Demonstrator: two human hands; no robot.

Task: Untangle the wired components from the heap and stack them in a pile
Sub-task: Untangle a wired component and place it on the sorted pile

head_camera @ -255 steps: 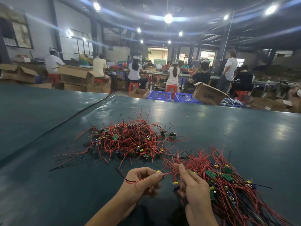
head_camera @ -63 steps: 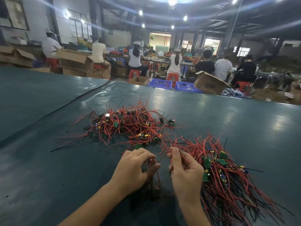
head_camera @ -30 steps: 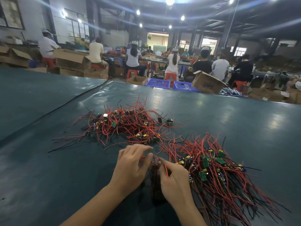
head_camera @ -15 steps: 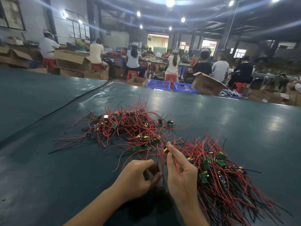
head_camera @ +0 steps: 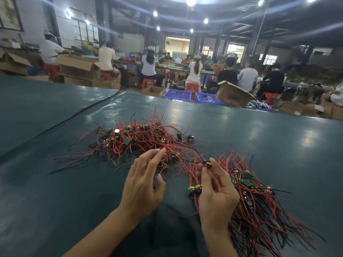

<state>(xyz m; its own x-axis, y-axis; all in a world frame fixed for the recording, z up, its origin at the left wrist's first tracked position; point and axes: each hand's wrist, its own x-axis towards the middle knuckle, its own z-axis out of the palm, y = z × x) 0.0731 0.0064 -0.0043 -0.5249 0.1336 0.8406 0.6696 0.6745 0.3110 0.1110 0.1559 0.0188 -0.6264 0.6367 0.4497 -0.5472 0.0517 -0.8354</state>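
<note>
A tangled heap (head_camera: 137, 140) of small green circuit boards with red and black wires lies mid-table. A combed pile (head_camera: 259, 199) of the same parts, wires trailing toward me, lies at the right. My left hand (head_camera: 144, 184) hovers at the heap's near edge, fingers spread, fingertips touching red wires. My right hand (head_camera: 217, 190) pinches a wired component (head_camera: 207, 162) with a yellow and blue part at its fingertips, over the pile's left edge. Its red wires run under my palm.
The dark green table cover (head_camera: 259, 134) stretches wide, with a black seam (head_camera: 70, 117) running off to the left. Beyond the far edge stand cardboard boxes (head_camera: 232, 95), blue crates (head_camera: 176, 94) and several seated workers.
My left hand has opened and reached forward to the heap's edge. My right hand has shifted right toward the pile, still holding a component.
</note>
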